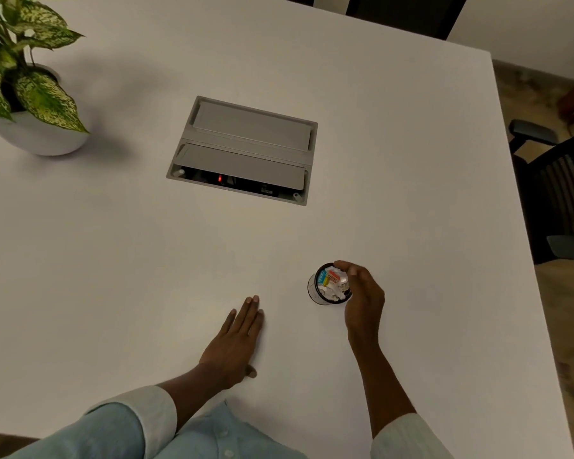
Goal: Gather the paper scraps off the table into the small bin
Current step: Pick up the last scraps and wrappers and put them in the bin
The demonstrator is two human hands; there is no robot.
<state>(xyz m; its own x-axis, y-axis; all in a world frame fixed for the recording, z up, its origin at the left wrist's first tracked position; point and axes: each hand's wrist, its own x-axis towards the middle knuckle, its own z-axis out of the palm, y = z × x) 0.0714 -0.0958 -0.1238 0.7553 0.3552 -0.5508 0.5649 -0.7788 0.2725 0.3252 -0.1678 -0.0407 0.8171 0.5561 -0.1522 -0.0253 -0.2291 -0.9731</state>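
A small round bin [315, 291] with a black rim stands on the white table [146, 260], right of centre and near me. It is filled with crumpled white paper scraps [334, 288] and a few coloured pieces. My right hand [362, 293] curls around the bin's right side, fingertips on the rim at the far edge. My left hand [236, 339] lies flat on the table to the bin's left, palm down, fingers straight and close together, holding nothing. No loose scraps show on the tabletop.
A grey recessed power box [246, 150] with its near flap open sits mid-table. A potted plant [30, 94] in a white pot stands at the far left. Dark chairs [554, 193] stand past the table's right edge.
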